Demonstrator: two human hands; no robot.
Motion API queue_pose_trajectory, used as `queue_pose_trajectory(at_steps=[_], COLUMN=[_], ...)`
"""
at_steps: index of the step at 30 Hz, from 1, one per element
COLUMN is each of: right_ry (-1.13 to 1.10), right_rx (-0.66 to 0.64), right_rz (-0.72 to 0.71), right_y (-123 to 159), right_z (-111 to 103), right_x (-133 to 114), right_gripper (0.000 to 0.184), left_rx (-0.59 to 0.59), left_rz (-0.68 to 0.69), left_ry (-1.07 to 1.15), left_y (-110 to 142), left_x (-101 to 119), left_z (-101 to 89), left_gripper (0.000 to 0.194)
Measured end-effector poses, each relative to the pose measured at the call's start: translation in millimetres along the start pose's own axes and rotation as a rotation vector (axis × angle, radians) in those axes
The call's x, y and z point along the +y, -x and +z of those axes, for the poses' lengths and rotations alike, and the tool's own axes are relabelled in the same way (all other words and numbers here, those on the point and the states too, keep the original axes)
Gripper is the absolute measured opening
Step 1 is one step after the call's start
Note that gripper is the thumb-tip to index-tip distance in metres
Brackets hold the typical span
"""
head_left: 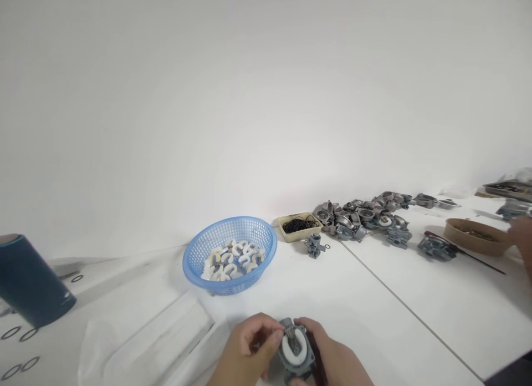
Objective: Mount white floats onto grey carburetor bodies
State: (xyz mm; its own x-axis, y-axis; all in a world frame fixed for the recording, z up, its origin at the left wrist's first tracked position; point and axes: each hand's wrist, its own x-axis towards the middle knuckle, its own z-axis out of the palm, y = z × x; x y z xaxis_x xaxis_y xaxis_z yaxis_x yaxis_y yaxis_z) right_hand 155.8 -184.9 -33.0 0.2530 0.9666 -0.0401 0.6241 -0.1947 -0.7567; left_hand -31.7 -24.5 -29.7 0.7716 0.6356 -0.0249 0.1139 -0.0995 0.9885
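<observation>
A grey metal carburetor body is held low in front of me, its open face turned up. A white U-shaped float lies on that face. My right hand is wrapped round the body's right side. At the float's hinge end, the thumb and fingers of my left hand are pinched together against the body; whatever is between the fingertips is too small to make out. Beyond the hands, a blue basket contains several white floats.
A cream tray holds black rings. Metal carburetor parts are heaped along the wall. Rightward are a screwdriver, a round tan container and another person's hand. A dark blue cylinder and loose rings are leftward.
</observation>
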Motion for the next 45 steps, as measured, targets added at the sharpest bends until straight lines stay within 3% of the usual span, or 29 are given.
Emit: queue_pose_trajectory(at_steps=[9,14,19,27,35,45], right_ry=[-0.028,-0.05,-0.079,-0.112,-0.148,-0.113], right_rx=[0.012,0.052,0.027,0.115,-0.048,-0.121], right_rz=[-0.114,-0.211,-0.146,-0.125,-0.067,-0.075], right_y=[11,18,23,28,24,19], right_z=[8,9,13,30,4,-6], right_x=[4,9,16,42,5,-6], right_gripper=[0.083,0.074,0.074,0.065,0.04,0.027], left_rx=[-0.026,-0.063,-0.065,-0.061,-0.053,-0.054], left_rz=[0.042,0.084,0.092,0.081,0.112,0.099], left_ry=[0.05,0.061,0.065,0.042,0.051,0.088], left_y=[16,25,25,27,29,29], left_x=[20,29,31,31,35,40], left_z=[0.8,-3.0,-5.0,-3.4,-4.8,-5.6], left_gripper=[0.08,0.059,0.045,0.027,0.015,0.011])
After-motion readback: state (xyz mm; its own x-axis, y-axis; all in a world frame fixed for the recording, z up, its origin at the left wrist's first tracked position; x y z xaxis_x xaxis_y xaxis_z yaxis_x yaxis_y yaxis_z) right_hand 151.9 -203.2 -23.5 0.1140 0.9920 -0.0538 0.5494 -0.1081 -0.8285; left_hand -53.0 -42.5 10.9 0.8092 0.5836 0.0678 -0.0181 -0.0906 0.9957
